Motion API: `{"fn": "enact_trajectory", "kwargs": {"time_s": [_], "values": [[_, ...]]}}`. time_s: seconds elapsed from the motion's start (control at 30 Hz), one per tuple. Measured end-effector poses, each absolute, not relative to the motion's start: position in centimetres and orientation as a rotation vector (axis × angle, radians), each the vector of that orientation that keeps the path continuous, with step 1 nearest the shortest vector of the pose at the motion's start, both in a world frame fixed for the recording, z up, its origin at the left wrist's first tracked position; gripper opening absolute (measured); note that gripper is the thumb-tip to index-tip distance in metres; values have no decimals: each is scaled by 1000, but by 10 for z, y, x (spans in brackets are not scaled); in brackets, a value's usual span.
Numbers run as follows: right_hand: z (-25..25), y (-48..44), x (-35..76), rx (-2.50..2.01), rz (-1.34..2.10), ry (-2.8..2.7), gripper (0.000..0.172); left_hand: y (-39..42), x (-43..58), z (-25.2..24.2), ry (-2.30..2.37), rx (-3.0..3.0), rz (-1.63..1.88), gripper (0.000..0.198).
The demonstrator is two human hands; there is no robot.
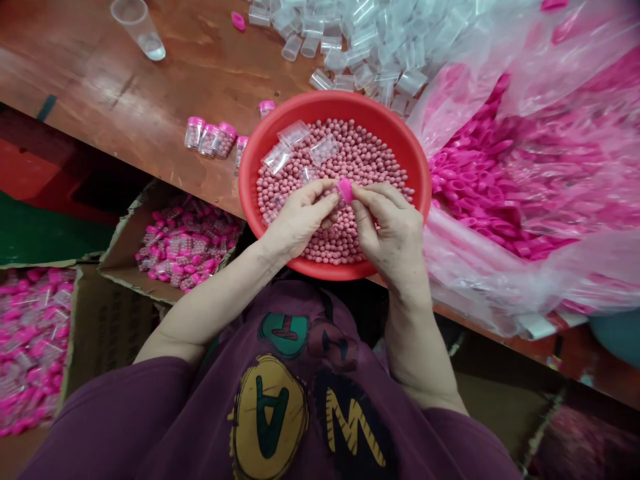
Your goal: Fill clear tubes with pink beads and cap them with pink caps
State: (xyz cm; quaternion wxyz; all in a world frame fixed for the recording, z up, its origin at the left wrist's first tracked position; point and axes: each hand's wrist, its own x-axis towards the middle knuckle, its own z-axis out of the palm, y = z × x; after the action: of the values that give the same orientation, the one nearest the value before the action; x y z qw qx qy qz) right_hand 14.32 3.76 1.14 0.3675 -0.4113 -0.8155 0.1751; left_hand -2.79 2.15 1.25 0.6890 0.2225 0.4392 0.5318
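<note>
Both hands meet on one pink cap (345, 190). My read: right hand (395, 233) pinches it between thumb and forefinger, left hand (300, 223) closes its fingertips against it from the other side. There may be a clear vial under the cap in the left fingers; it is too hidden to call. The grip sits right over the red basin (250, 193), likely so anything dropped lands back in it.

The basin is full of small pink beads (370, 160), with a few empty clear vials (293, 133) lying on top, within finger reach. It rests at the near edge of the wooden table (200, 67).

Just left of the basin are filled capped vials (210, 139), lying on the table. Behind it is a heap of empty vials (370, 40). On the right an open plastic bag (500, 267) holds loose pink caps (500, 180), its mouth beside the basin. Far left stands a clear cup (140, 27).

Below the table edge, a cardboard box (120, 233) is partly full of capped vials. A second box (70, 333) beside it is fuller.
</note>
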Motion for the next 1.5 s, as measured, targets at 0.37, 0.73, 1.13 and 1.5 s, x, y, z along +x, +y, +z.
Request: {"fn": "enact_trajectory", "kwargs": {"time_s": [0.37, 0.73, 1.13, 1.5], "values": [[17, 54, 168, -1094, 703, -1855, 40, 17, -32, 8, 878, 717, 1150, 20], [-3, 26, 143, -1252, 254, -2206, 69, 22, -29, 5, 1057, 741, 1207, 11], [-4, 30, 124, -1495, 65, -2427, 41, 26, -21, 2, 1209, 744, 1185, 17], [2, 44, 108, -1556, -22, -2570, 58, 31, -22, 20, 1209, 435, 1165, 26]]}}
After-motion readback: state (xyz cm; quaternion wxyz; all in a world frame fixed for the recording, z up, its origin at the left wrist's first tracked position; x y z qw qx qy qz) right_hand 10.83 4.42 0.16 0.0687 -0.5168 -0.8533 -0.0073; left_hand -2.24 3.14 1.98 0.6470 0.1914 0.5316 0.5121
